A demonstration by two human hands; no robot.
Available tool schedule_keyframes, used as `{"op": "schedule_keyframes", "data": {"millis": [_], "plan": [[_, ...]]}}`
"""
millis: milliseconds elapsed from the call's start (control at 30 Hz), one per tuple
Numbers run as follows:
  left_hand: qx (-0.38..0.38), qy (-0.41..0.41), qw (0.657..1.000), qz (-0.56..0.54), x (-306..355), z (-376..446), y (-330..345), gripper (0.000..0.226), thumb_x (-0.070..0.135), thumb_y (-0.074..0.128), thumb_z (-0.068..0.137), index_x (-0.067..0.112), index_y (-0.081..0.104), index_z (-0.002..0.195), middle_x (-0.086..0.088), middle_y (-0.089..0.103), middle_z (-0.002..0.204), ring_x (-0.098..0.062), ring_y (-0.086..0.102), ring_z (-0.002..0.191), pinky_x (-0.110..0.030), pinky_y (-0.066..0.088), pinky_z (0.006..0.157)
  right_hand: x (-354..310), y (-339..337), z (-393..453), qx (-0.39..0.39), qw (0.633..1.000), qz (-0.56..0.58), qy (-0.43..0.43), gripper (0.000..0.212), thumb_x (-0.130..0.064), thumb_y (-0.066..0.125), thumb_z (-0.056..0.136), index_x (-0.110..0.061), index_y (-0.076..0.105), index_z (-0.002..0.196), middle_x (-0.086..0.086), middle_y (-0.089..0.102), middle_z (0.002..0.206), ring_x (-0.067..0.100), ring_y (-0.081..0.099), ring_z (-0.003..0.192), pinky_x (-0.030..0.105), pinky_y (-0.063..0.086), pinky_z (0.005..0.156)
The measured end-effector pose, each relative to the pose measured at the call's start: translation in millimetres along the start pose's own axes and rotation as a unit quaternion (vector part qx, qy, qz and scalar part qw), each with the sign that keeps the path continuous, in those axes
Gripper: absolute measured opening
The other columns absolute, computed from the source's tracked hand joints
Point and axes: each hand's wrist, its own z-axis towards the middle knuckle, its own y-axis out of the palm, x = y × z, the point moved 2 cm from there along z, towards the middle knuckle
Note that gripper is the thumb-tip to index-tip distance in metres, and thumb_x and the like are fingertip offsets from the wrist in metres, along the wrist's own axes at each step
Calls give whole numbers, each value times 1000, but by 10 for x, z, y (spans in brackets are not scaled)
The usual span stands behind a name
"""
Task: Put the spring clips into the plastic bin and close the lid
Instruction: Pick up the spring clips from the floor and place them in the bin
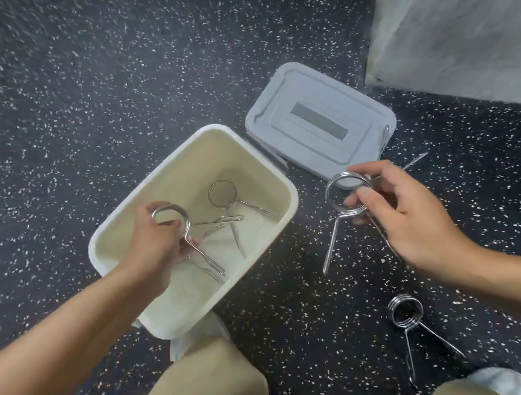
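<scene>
Presently: left hand clamped on spring clip inside open plastic bin; right hand clamped on second clip beside bin; lid behind bin, third clip nearer the knees.

- Readable text, labels, brands, numbers, signs: none found anywhere in the head view.
- Lid, grey plastic: carries a plain darker grey rectangular panel at its centre; no lettering or mark legible on it.
- Plastic bin, cream-white: walls and rim unmarked.
- Spring clips, bare metal: no stamp or engraving can be made out.
- Speckled floor and grey wall: no signs or markings.
</scene>
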Motion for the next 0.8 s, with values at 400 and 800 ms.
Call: {"op": "schedule_keyframes", "data": {"millis": [400, 800], "plan": [[35, 23, 942, 332, -410, 330, -35, 42, 0, 44, 87, 7, 44, 128, -24, 42, 122, -46, 54, 111, -55, 56, 89, -303, 174, 6, -38, 999, 33, -19, 26, -20, 51, 104, -34, 62, 122, -3, 75, 96, 18, 74, 75, 46, 60, 83], [13, 333, 715, 615, -501, 231, 26, 59, 12, 51, 88, 28, 48, 145, -14, 38, 150, -39, 48, 122, -44, 49, 92, -962, 694, 579, -100, 989, -30, -109, 22, -15, 53, 104, -27, 66, 118, -10, 64, 96, 4, 63, 70, 21, 59, 65]]}}
